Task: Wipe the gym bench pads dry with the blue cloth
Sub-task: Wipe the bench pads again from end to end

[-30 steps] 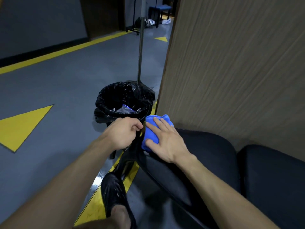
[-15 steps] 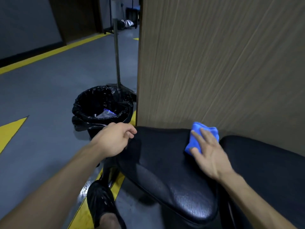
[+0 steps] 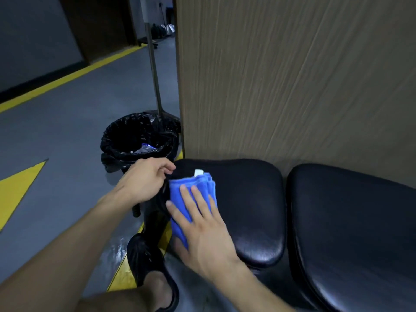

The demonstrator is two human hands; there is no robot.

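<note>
Hands both sit at the left end of the near pad (image 3: 247, 199): the right hand (image 3: 202, 230) lies flat, fingers spread, pressing the cloth (image 3: 191, 183) onto that edge, while the left hand (image 3: 144, 179) seems curled on the pad's corner, grip unclear. Unwiped surface runs rightward, toward the second pad (image 3: 351, 233), nearer the right hand.

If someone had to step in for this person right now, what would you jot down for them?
Right hand: flat, pressing the blue cloth on the left end of the near pad.
Left hand: grip on that pad's left edge, steadying it.
Second pad: to the right, nothing on it.
Bin: on the floor just beyond the left hand.
Done: cannot tell how much is dry; both pads look shiny.
Left: finish this pad, then wipe the second.
</note>
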